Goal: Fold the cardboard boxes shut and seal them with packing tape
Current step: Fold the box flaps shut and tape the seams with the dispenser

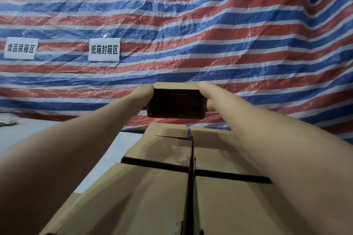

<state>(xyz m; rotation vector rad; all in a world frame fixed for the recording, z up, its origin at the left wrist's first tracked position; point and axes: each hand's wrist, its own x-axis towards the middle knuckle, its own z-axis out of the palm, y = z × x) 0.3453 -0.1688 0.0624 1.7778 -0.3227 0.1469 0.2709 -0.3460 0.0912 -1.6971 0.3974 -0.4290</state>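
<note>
Our left hand point(147, 95) and right hand point(207, 95) grip an unsealed cardboard box point(176, 101) between them, lifted beyond the stacked boxes point(162, 187); next, we judge, folding its flaps.

A packing area: cardboard boxes point(168, 158), striped tarp wall point(210, 25), zone signs point(104, 49).

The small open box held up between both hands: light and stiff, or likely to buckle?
The small box looks empty inside, so probably light. The left hand and right hand hold its sides without visible bowing, suggesting fair stiffness. With that end open, harder squeezing might skew it.
</note>
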